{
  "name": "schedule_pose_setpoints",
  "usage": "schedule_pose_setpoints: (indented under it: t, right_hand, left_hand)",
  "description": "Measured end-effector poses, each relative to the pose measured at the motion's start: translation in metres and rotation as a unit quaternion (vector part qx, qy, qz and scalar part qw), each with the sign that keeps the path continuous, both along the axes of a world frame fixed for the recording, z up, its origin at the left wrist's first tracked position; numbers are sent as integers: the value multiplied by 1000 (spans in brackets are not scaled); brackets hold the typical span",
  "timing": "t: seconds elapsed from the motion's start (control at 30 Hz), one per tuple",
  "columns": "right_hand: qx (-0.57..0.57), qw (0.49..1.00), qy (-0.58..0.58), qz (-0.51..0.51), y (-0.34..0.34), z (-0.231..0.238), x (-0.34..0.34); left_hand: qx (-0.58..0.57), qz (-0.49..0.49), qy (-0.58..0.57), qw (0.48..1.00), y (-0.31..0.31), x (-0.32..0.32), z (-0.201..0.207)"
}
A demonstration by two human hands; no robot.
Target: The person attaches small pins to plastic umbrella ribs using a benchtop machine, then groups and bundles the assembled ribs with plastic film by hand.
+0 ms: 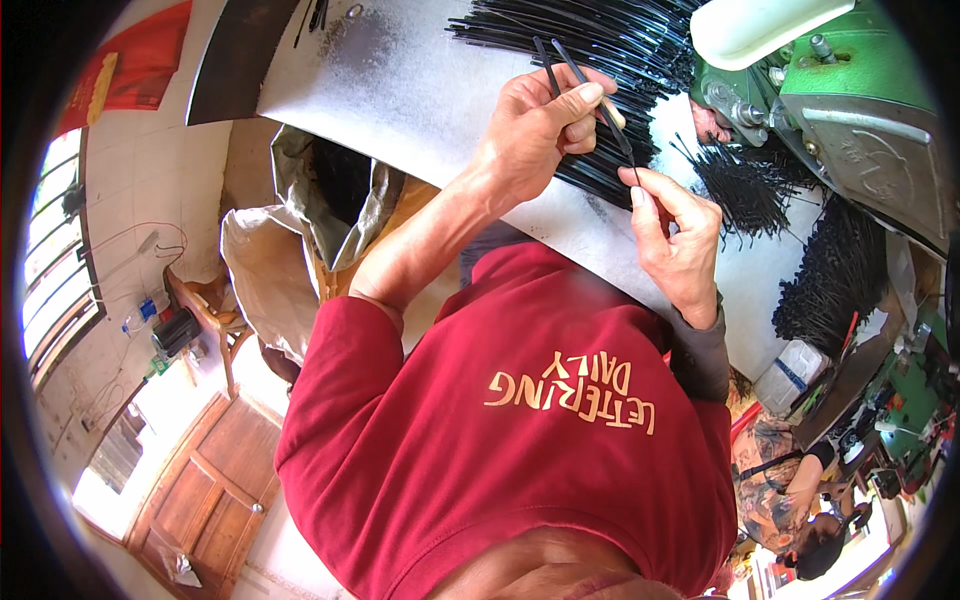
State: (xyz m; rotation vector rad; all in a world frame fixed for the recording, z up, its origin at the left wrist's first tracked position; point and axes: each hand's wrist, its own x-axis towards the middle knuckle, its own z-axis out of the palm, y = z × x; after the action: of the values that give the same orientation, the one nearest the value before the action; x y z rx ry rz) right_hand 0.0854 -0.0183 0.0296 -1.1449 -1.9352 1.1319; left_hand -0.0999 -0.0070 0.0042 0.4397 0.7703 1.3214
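Dark red shirt cloth (pixel 480 400) fills the lower middle of my feed, nearest the lens, and beyond it I see two bare hands raised over a pale tabletop (pixel 430 115). Between them is a long black strip (pixel 622 142), held above a large pile of black strips (pixel 645 75), its long axis slanting from upper left to lower right, so it bridges one hand to the other. Its upper end pokes out past the left hand (pixel 548 120), whose thumb and fingers are folded around it; its thin lower end comes to the thumb and forefinger of the right hand (pixel 675 230), which look pinched on it. From my distant seat, the left hand is nearer the strip's middle, while the right has only the tip, below and to the right. What the curled left fingers do underneath I cannot tell. Counting, I get two hands and two dark ends standing up from the left one: the long strip's and that of a second black strip (pixel 545 65) just beside it, its lower part hidden from me. On the tabletop I count three heaps: the large pile, a small bundle (pixel 745 185) and a bushy heap (pixel 835 275) farther right, each with more pieces than I can number. I also count one green machine (pixel 860 70) and one co-worker (pixel 780 480).
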Motion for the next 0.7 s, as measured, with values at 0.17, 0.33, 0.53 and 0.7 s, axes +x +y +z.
schedule_pose_setpoints:
  t: [0.17, 0.33, 0.53, 0.7]
  right_hand:
    - [-123, 992, 3, 9, 6, -1, 2]
    - [50, 997, -25, -47, 6, -6, -11]
    - [219, 965, -63, -132, 13, -20, -18]
    - [214, 961, -77, -156, 18, -16, -19]
  left_hand:
    - [13, -20, 20, 1000, -3, 4, 0]
    - [-9, -7, -6, 1000, -6, 10, -2]
    - [-15, 73, 1, 997, -14, 25, 2]
    - [-5, 102, -41, 994, -14, 30, 3]
